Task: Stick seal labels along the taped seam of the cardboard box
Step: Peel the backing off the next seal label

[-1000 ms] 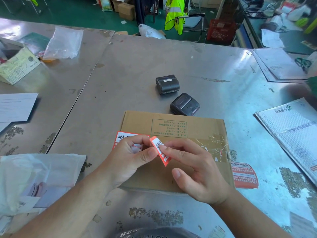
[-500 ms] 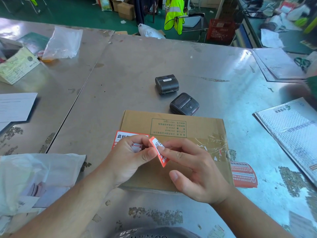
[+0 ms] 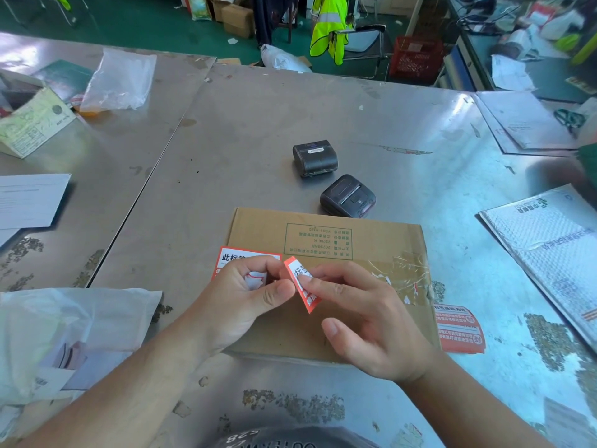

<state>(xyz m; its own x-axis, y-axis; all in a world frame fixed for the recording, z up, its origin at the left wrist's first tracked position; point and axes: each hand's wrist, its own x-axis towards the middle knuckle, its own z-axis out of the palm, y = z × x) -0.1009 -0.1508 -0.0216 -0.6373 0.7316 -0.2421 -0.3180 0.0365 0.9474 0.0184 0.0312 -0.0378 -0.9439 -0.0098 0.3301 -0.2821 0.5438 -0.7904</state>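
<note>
A flat cardboard box (image 3: 326,240) lies on the metal table in front of me, with a clear taped seam (image 3: 403,273) running across its top. Above the box, my left hand (image 3: 245,305) grips a red-and-white seal label sheet (image 3: 235,255), most of it hidden under my fingers. My right hand (image 3: 365,321) pinches a red-and-white seal label (image 3: 302,282), which stands partly peeled and curled between thumb and forefinger of both hands. Another red seal label (image 3: 458,331) sticks on the box's right end and hangs onto the table.
Two small black label printers (image 3: 315,158) (image 3: 349,197) sit just beyond the box. A white plastic bag (image 3: 58,331) lies at my left, a padded mailer (image 3: 549,250) at my right. Papers (image 3: 29,200), a clear bag (image 3: 121,80) and an open carton (image 3: 30,121) are at the far left.
The label between my fingers has shifted slightly as my hands work it off the sheet. The box and both hands stay in almost the same place.
</note>
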